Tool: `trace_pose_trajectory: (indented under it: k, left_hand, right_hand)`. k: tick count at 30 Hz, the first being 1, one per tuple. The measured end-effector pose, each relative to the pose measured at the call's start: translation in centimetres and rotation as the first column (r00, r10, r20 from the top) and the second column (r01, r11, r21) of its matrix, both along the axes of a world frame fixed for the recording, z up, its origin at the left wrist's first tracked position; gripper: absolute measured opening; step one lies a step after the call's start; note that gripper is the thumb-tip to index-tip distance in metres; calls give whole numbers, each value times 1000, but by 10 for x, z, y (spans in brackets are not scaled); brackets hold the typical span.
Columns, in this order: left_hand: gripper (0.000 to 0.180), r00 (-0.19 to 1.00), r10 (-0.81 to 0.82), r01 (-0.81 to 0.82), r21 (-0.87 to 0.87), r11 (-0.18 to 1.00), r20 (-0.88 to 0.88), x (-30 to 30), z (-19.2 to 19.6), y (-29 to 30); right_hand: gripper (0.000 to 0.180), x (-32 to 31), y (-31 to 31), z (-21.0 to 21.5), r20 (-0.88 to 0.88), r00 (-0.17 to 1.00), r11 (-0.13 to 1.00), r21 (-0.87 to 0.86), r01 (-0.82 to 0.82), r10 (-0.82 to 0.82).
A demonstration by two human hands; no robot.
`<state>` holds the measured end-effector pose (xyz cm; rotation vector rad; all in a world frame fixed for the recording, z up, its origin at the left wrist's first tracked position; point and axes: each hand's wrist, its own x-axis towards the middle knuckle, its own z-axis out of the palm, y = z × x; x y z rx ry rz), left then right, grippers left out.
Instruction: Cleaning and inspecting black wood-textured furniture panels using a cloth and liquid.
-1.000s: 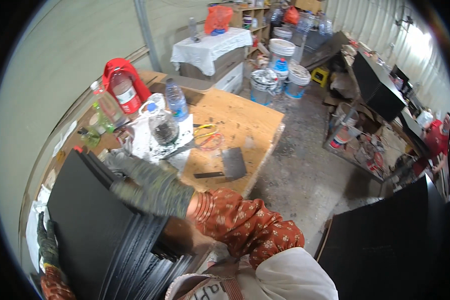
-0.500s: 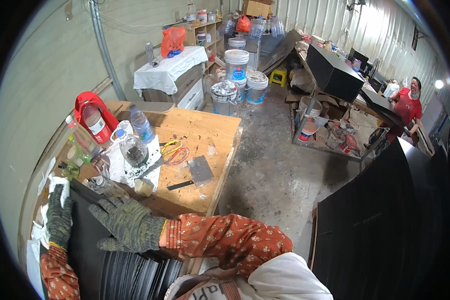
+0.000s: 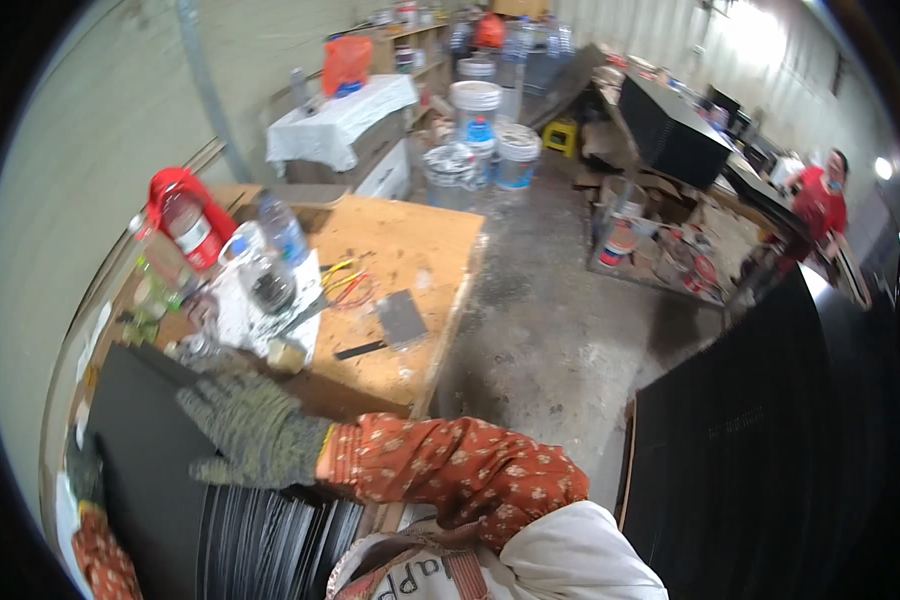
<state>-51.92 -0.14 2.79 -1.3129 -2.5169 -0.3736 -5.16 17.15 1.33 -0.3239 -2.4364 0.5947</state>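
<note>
My right hand (image 3: pixel 245 430), in a grey-green knitted glove, lies open with its fingers spread on a flat black panel (image 3: pixel 145 430). My left hand (image 3: pixel 85 472), gloved the same way, is at the panel's left edge; its fingers are blurred and partly out of sight. A strip of something white shows beside it. Under my right wrist, a stack of thin black sheets (image 3: pixel 270 545) shows its edges toward me.
The wooden table (image 3: pixel 410 240) holds a bottle (image 3: pixel 268 285) on a white cloth, pliers (image 3: pixel 338 272), a grey plate (image 3: pixel 402 318) and a black strip (image 3: pixel 360 350). Large black panels (image 3: pixel 750 450) stand at right. A person in red (image 3: pixel 822 205) is at the far right.
My left hand has slid toward me along the panel's left edge, and the white piece at its fingertips is no longer seen there. My right hand has hardly moved.
</note>
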Motion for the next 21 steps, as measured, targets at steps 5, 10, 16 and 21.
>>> trace_pose_trajectory:
  k: [5,10,16,21]
  left_hand:
    - [50,787,-563,595,69,801,-252,264,15,93]
    - [48,828,-553,522,-238,819,-89,281,52,63]
    - [56,955,245,-224,-133,965,168,153,49,76]
    - [42,916,-390,374,-159,914,-89,220,39,135]
  right_hand:
    - [70,11,14,-5,-36,991,992,-14,126,-127]
    - [62,14,14,-3,-110,991,994,66,86,-79]
    - [47,18,5,-12,-317,948,971,220,97,-23]
    - [34,19,12,-24,-390,920,969,219,117,-23]
